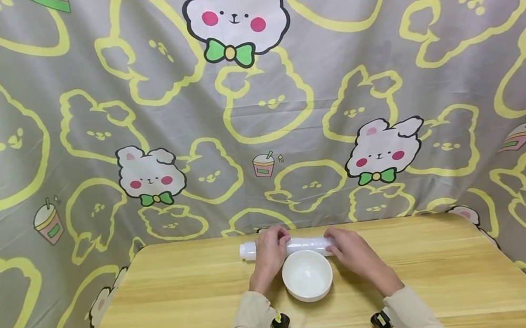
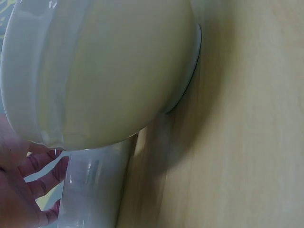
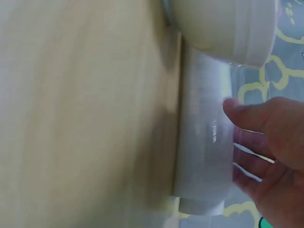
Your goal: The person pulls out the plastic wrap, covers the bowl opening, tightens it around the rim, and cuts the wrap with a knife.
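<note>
A roll of cling film (image 1: 306, 245) lies crosswise on the wooden table, just behind a white bowl (image 1: 307, 276). My left hand (image 1: 271, 252) holds the roll left of its middle, fingers bent over its upper side. In the left wrist view the bowl covers part of that hand (image 2: 21, 180), and its fingertips meet the roll (image 2: 92, 185). Toward the right end, my right hand (image 1: 354, 253) grips the roll. The right wrist view has its thumb (image 3: 240, 110) against the film's surface, with the other fingers curved behind the roll. The bowl stands upright between both forearms.
Wood-grain table (image 1: 185, 298) extends to both sides of the hands. A grey curtain (image 1: 249, 123) with cartoon rabbits hangs along the back edge and both sides. Small black devices (image 1: 281, 323) sit at the wrists, near beige sleeves (image 1: 250, 323).
</note>
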{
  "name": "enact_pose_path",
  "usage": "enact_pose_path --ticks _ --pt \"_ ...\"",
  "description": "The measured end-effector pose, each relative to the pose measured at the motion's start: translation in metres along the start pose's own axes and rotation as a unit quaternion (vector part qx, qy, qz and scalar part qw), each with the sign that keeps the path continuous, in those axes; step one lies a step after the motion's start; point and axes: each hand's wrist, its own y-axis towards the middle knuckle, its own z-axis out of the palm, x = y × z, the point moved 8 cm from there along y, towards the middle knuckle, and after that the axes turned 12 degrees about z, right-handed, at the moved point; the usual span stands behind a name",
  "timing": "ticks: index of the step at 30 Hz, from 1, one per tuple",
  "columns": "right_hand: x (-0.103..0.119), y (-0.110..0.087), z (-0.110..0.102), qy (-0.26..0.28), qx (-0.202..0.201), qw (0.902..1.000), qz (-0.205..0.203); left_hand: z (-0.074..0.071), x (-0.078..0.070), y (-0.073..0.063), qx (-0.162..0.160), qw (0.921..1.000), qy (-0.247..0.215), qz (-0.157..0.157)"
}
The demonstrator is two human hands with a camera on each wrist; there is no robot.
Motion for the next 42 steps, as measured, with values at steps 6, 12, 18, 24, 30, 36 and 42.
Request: enact_pose_path --ticks 6,12,18,24,30,36,42 --pt "-0.005 0.003 -0.006 0.01 -0.011 0.9999 -0.008 -0.002 -0.001 0.004 0.002 0.9998 -0.02 -0.004" --pt "-0.005 0.006 -0.009 -0.004 -0.016 0.9998 -0.006 0.0 0.0 0.003 0.021 0.9993 -0.032 -0.003" --pt "-0.004 0.007 -0.008 -0.004 -0.02 0.9998 -0.002 -0.006 0.005 -0.008 0.035 0.9984 -0.038 0.023" --pt "-0.002 0.008 -0.009 -0.002 -0.043 0.999 -0.008 -0.018 0.015 -0.021 0.014 0.999 -0.03 0.03" --pt "0.001 0.008 -0.01 -0.003 -0.052 0.9986 -0.011 -0.021 0.022 -0.02 0.004 0.9989 -0.033 0.032" --pt "0.001 0.007 -0.01 0.001 -0.044 0.999 -0.001 -0.024 0.02 -0.019 -0.009 0.9993 -0.016 0.031" --pt "-0.002 0.001 -0.015 0.03 -0.038 0.9987 -0.018 -0.023 0.018 -0.011 0.009 0.9998 -0.001 0.017"
